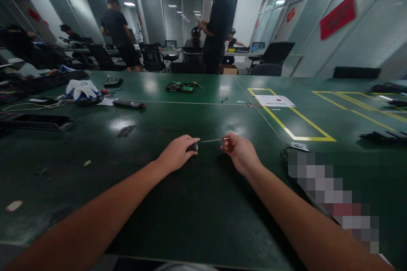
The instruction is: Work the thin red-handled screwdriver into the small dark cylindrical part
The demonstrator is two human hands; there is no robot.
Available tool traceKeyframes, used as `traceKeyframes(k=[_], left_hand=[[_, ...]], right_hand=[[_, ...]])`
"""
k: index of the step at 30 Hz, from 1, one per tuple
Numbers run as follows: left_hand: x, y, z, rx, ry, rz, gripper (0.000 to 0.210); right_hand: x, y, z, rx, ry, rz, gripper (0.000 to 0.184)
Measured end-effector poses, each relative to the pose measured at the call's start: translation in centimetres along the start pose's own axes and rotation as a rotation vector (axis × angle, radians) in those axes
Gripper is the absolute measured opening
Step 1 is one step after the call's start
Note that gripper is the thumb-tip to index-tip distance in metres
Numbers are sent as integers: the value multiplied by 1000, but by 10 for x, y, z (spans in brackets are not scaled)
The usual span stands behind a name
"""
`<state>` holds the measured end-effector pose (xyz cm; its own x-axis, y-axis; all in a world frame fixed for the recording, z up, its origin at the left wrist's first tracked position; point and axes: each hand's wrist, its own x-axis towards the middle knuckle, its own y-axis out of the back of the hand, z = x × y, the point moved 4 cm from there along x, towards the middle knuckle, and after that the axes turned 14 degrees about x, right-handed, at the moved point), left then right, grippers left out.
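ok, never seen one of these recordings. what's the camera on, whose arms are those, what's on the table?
There is one picture, from a camera worn on a person's head, looking forward and down, so the two bare arms are the wearer's own. There is no robot.

The left hand closes on the dark handle of a small screwdriver; the right hand pinches the end of its thin shaft.

On the green table farther back lie a circuit board, white gloves, a dark pen-like tool and a white paper inside yellow tape lines.

Other people stand and sit behind the table.
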<state>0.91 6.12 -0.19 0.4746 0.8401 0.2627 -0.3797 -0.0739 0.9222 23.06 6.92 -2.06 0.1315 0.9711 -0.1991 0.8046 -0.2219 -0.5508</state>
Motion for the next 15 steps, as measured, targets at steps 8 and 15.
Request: traceKeyframes(k=[8,15], left_hand=[[-2,-2,-4,-40,53,-9,48],[-4,6,3,-138,49,74,42]], right_hand=[[-4,-5,-2,-207,204,-68,27],[-8,-11,0,-270,267,-155,31]])
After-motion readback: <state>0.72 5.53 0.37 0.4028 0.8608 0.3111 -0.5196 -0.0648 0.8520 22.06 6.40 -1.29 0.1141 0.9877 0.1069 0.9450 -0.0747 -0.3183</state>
